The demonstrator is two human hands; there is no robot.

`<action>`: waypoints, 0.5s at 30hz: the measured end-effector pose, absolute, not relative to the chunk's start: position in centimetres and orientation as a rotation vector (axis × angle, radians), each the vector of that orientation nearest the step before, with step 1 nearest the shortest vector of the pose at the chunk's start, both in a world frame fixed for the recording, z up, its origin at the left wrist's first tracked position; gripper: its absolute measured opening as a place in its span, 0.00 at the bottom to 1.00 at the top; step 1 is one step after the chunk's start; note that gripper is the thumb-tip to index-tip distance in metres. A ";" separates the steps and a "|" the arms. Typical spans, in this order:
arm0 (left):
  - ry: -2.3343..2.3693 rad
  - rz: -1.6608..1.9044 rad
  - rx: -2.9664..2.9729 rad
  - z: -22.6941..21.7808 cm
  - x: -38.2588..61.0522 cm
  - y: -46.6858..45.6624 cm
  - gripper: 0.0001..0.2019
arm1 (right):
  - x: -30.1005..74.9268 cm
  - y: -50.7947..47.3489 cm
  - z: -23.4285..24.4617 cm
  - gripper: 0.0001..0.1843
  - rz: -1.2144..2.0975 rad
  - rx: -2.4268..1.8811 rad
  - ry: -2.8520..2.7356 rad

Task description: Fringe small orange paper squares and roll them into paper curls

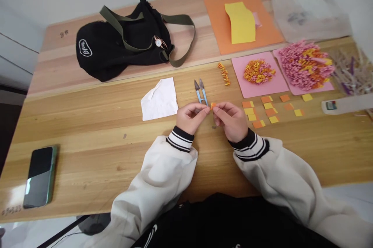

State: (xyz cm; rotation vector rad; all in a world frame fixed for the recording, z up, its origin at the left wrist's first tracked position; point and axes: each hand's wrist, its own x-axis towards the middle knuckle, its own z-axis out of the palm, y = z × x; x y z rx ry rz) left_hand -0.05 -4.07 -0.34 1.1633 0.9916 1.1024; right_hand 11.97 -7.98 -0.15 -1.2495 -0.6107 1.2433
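Note:
Above the wooden table, my left hand (190, 119) and my right hand (232, 120) meet fingertip to fingertip, both in a pinch. Between them is a small orange paper piece (213, 105), mostly covered by the fingers. Thread snips (201, 91) with blue handles lie just beyond my fingertips, blades pointing away. To the left of them rests a torn white paper sheet (160, 100). Small orange and yellow paper pieces (268, 105) are laid out in loose columns right of my right hand. A row of small orange curled bits (224, 74) lies beyond the hands.
Pink sheets hold an orange flower cluster (258, 72) and a larger pink-orange bunch (304, 64). Behind are an orange sheet (215, 18), a yellow sheet (241, 24) and a black bag (122, 42) with a watch (158, 42). A phone (40, 177) lies front left, a glue bottle (346, 104) right.

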 end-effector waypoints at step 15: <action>1.010 1.101 1.152 -0.1 0.1 -4.1 0.12 | 12.0 -8.2 -0.3 0.16 1.223 -1.256 -0.633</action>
